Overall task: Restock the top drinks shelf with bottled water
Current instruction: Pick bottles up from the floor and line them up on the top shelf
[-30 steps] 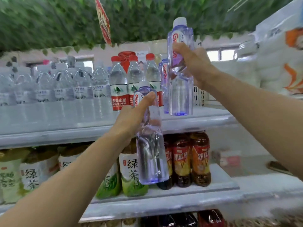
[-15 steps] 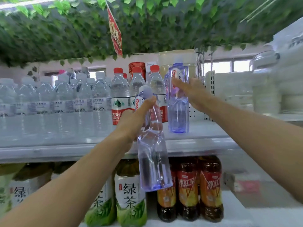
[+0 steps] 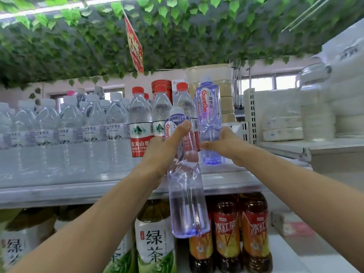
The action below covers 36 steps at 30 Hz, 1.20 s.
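1. Noted left hand (image 3: pixel 163 152) gripping held bottle (image 3: pixel 185 194) by its upper body, slightly tilted, in front of top shelf (image 3: pixel 59 192) front edge.
2. Noted right hand (image 3: pixel 226 143) wrapped round lower body of standing bottle (image 3: pixel 208 107), upright near shelf's right end.
3. Logged red-capped bottles (image 3: pixel 140 125) just left of it, and clear water bottles (image 3: pixel 69 134) filling the left part.

Entry: one person, seen in part as two hands and two forearms. Left hand (image 3: pixel 163 152) and left forearm (image 3: pixel 94 217): bare, uncovered from the knuckles down to the lower left edge of the view, slender in outline, the thumb's nail cut short. Right hand (image 3: pixel 224 144) and right forearm (image 3: pixel 295 186): bare in the same way, uncovered down to the right edge of the view, of matching slender build.
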Tool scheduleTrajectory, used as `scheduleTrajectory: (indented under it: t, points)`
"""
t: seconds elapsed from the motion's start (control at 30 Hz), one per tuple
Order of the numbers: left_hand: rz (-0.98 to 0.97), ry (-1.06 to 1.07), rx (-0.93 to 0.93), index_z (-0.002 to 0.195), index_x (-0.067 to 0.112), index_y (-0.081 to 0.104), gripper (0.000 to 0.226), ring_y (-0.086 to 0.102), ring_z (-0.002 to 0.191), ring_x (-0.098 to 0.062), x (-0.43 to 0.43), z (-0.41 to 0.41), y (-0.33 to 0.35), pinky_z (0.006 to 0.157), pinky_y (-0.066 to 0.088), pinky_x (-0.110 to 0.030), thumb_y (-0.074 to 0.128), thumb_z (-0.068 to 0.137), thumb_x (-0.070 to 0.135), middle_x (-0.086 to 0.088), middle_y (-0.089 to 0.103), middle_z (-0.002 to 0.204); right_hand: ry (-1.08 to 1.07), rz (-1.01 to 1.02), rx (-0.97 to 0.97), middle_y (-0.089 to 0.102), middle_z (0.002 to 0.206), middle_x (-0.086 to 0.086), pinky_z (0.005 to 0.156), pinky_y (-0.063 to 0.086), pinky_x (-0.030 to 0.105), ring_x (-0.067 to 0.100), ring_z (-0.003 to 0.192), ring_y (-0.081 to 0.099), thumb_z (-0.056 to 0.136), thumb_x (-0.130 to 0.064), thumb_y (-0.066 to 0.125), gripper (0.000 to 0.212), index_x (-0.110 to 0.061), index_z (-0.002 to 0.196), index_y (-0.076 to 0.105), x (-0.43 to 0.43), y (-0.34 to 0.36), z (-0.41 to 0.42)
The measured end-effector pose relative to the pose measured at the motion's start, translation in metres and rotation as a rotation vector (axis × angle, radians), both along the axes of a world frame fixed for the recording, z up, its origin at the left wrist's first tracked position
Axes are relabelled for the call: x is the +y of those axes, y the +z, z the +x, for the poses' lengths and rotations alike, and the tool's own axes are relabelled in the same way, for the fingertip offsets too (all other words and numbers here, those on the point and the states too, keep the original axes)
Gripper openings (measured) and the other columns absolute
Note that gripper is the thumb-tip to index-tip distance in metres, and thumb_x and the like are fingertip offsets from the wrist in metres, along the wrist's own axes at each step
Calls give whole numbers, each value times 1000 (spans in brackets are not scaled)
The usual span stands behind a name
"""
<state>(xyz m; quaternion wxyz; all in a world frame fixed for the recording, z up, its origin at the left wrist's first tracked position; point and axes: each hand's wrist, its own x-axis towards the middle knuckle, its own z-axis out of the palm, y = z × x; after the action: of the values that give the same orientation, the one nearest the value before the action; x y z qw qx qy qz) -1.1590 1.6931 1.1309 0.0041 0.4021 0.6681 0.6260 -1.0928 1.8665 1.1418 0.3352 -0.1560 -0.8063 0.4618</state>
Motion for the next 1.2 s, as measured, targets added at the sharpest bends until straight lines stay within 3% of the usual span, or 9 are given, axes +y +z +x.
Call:
scheduleTrajectory:
  t: [0.17, 0.37, 0.57, 0.7, 0.77, 0.87, 0.93, 1.03, 1.2]
  points:
    - [12, 23, 12, 108, -3, 69, 89, 50, 61, -12, 4, -4, 1, 62, 35, -24, 52, 71, 76, 3, 56, 60, -1, -6, -27, 50, 127, 7, 92, 37, 30, 16, 105, 44, 88, -18, 73, 74, -7, 144, 25, 1, 2, 0]
    - [4, -6, 3, 102, 13, 74, 67, 62, 84, -12, 2, 0, 2, 63, 33, -24, 53, 78, 72, -4, 74, 92, 1, -49, -45, 54, 100, -3, 89, 39, 29, 11, 90, 50, 88, -13, 72, 74, -4, 145, 25, -3, 7, -1]
    - [-8, 14, -8, 99, 14, 74, 72, 64, 91, -19, 0, 2, 2, 79, 40, -33, 53, 73, 77, -9, 73, 94, -52, -8, -58, 49, 139, 10, 93, 36, 28, 19, 114, 49, 90, -19, 71, 80, -3, 149, 20, -6, 6, -2]
    - [-55, 3, -25, 109, 9, 69, 102, 61, 107, -28, -6, 8, 7, 93, 42, -43, 52, 52, 92, -18, 67, 108, -74, -14, -50, 42, 146, 11, 108, 35, 37, 23, 127, 44, 83, -29, 78, 95, -2, 150, 17, -2, 6, 2]
    - [-56, 11, 0, 93, 4, 65, 84, 64, 95, -27, -8, 12, 14, 95, 42, -45, 54, 66, 83, -21, 65, 91, -177, 39, 82, 41, 146, 12, 109, 36, 40, 28, 135, 41, 83, -35, 78, 92, -5, 148, 20, -5, 7, 11]
    - [-3, 8, 63, 100, 12, 69, 62, 67, 77, -17, -5, 19, 33, 74, 46, -32, 54, 81, 70, -6, 73, 82, -131, 145, 373, 62, 106, 4, 76, 49, 23, 9, 91, 61, 91, -40, 67, 49, -8, 125, 51, -20, 13, 35]
    - [60, 22, 89, 108, 20, 67, 59, 68, 79, -17, -2, 24, 51, 68, 47, -30, 57, 80, 71, -5, 71, 93, 64, 240, 327, 67, 88, 7, 59, 44, 16, 2, 66, 59, 86, -54, 62, 51, -5, 103, 63, -37, 13, 52]
    - [160, 28, 96, 93, 13, 70, 62, 73, 72, -16, 9, 33, 79, 69, 55, -32, 60, 78, 73, -2, 74, 85, 77, 473, 163, 62, 74, -1, 59, 44, 18, 1, 60, 53, 69, -67, 68, 57, -14, 89, 62, -52, 13, 60]
    - [172, 63, 284, 95, 13, 68, 59, 73, 76, -17, 39, 54, 107, 62, 57, -27, 61, 80, 70, -3, 74, 86, -154, 590, 199, 66, 87, -12, 77, 56, 36, 7, 71, 64, 71, -57, 79, 55, -24, 112, 64, -38, 31, 62]
